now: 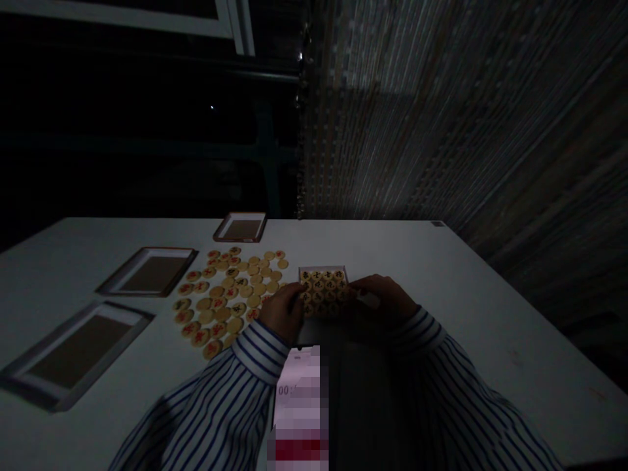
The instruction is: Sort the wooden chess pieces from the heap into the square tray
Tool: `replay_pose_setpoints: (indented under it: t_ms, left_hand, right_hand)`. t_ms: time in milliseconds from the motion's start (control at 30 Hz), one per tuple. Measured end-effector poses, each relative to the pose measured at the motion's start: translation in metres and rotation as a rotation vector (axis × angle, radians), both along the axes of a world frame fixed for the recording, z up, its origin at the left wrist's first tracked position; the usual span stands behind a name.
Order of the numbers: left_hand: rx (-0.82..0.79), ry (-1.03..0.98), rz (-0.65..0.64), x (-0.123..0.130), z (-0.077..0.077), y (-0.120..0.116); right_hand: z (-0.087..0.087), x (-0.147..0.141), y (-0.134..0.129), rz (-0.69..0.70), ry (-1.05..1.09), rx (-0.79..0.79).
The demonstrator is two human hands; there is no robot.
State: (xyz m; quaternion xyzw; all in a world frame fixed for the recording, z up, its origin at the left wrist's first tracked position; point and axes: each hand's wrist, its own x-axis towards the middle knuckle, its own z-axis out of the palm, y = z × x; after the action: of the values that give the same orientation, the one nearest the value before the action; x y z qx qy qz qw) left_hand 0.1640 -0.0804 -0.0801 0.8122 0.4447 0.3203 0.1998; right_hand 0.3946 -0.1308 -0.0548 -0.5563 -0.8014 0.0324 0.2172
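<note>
A small box (322, 269) in the middle of the view holds rows of round wooden pieces with dark characters. My left hand (284, 311) is at the box's left side, fingers bent against its edge. At the right side is my right hand (385, 296), its fingertips by the box's edge; its lower part is in shadow. Left of the box, many loose round pieces (217, 302) lie spread out, some with red or dark characters, others plain.
On the white table (441, 281) stand three shallow trays: a large one (144, 317) at near left, another (189, 261) behind it and a small one (263, 226) at the back. A lit phone (299, 392) lies at the front. A strand curtain (383, 150) hangs behind.
</note>
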Motion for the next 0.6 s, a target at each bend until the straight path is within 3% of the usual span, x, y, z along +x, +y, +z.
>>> replay_pose_setpoints:
  t_ms: [600]
  left_hand:
    - [-0.065,-0.013,0.011,0.002,0.002,0.0]
  right_hand:
    - [-0.018,0.003,0.007,0.156,0.08,0.08]
